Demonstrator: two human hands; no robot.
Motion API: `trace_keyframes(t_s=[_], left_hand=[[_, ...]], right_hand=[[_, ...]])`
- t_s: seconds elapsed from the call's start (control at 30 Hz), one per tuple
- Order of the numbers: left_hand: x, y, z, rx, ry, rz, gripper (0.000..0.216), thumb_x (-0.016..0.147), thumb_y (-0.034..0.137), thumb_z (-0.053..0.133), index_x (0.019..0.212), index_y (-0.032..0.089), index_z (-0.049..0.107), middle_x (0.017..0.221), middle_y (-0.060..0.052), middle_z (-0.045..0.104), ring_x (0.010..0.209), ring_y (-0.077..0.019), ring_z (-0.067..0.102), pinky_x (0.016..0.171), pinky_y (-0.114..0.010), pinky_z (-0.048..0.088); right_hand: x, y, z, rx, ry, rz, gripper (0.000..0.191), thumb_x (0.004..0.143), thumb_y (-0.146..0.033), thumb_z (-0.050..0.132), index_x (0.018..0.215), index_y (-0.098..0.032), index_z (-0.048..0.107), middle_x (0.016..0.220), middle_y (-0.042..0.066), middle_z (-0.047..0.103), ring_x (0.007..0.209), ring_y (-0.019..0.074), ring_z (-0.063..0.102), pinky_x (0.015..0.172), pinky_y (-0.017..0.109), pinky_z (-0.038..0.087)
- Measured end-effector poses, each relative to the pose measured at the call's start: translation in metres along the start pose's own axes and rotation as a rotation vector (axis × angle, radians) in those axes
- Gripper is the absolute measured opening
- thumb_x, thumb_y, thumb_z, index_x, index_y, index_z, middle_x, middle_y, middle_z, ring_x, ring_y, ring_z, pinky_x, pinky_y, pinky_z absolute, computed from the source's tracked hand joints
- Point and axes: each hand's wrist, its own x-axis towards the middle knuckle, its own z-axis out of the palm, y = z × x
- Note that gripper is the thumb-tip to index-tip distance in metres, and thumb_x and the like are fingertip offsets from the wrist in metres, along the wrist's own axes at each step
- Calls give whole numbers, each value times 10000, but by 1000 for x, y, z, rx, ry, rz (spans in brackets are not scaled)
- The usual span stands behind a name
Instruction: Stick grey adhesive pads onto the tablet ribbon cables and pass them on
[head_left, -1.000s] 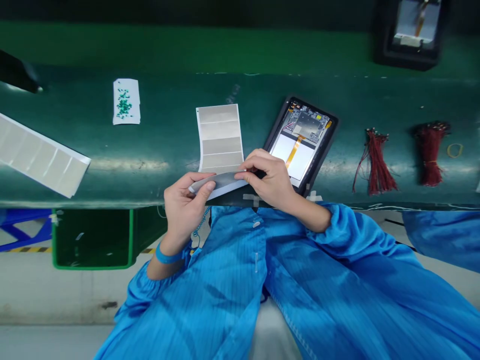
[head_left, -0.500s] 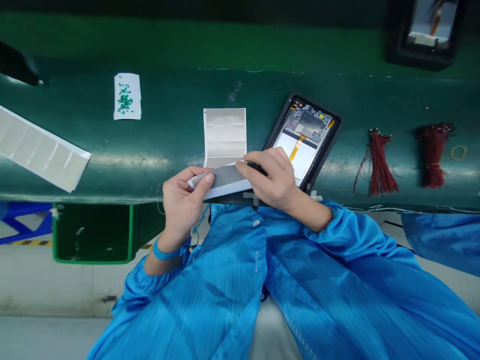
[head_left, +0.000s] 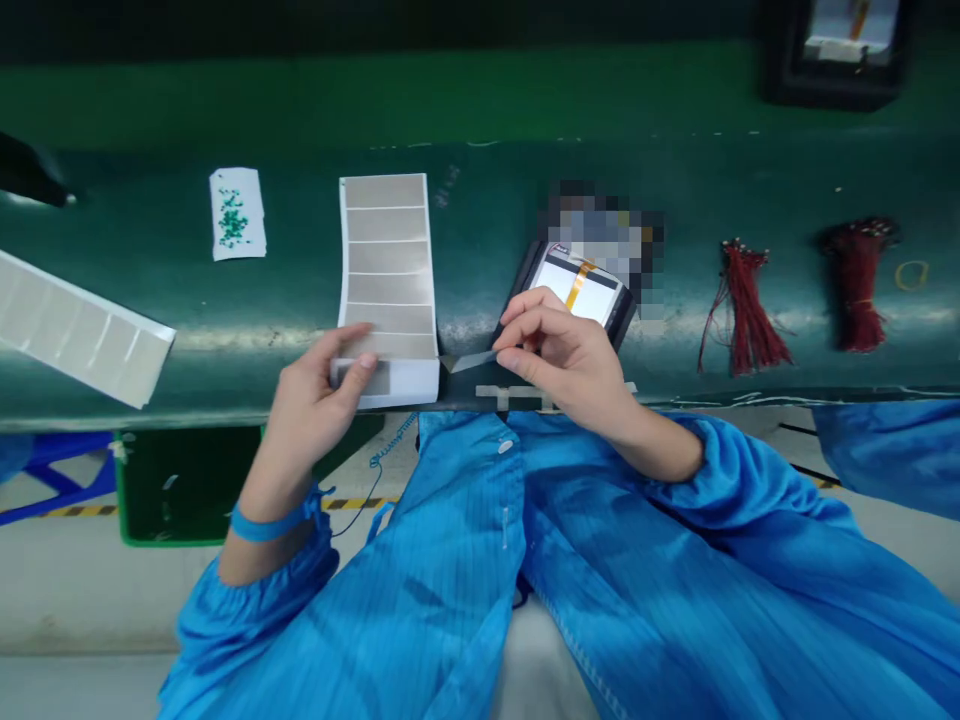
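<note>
My left hand (head_left: 316, 395) grips the near end of a sheet of grey stickers (head_left: 387, 257), thumb on top by a bare white part of the backing. Some of its fingers are hidden. Between the fingertips of my right hand (head_left: 574, 365) is a peeled grey sticker (head_left: 471, 361), seen almost edge-on, just right of the sheet. Behind that hand lies an opened tablet (head_left: 556, 275) with a white inside panel and an orange ribbon cable; its far end is blurred into blocks.
At left are a second sticker sheet (head_left: 82, 325) and a white card (head_left: 238, 225) with small green bits. Red wire bundles (head_left: 750, 310) and a rubber band (head_left: 911, 275) lie at right. A black-framed device (head_left: 832, 75) sits far right. Below the bench edge stands a green bin (head_left: 187, 543).
The sticker has come away from the sheet and is in my right hand, which has moved slightly right. My left hand has moved left and lowered the sheet, which now lies flatter.
</note>
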Motion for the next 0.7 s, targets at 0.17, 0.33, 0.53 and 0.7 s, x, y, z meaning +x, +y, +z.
trace_keyframes(t_s=[0.17, 0.33, 0.53, 0.7], left_hand=[[1, 29, 7, 217, 312, 284, 646, 1024, 562, 642, 1532, 167, 586, 1423, -191, 600, 1379, -441, 553, 1013, -606, 524], [-1, 99, 58, -277, 6, 629, 283, 972, 383, 749, 1202, 219, 726, 1331, -104, 640, 1292, -301, 628, 1124, -498, 541], [15, 113, 91, -298, 49, 520, 185, 996, 323, 699, 858, 201, 678, 1113, -79, 681, 1100, -248, 673, 1051, -449, 559], [7, 90, 118, -177, 11, 542, 220, 1010, 308, 664, 1189, 192, 714, 1510, -157, 533, 1447, -337, 559, 1219, -540, 494]], right_hand=[[-8, 12, -23, 115, 40, 139, 301, 916, -528, 845, 931, -235, 776, 1111, 51, 646, 991, 184, 614, 824, 333, 544], [-14, 14, -31, 78, 53, 170, 424, 897, -647, 831, 925, -233, 749, 1066, 38, 632, 975, 185, 602, 864, 344, 538], [-17, 19, -52, -119, 379, -11, 345, 1019, -561, 716, 914, -234, 676, 1017, 40, 589, 961, 185, 575, 858, 340, 528], [-31, 28, -84, -220, 485, -38, 287, 1023, -528, 720, 1032, -250, 650, 1088, 42, 578, 1006, 179, 596, 845, 314, 522]])
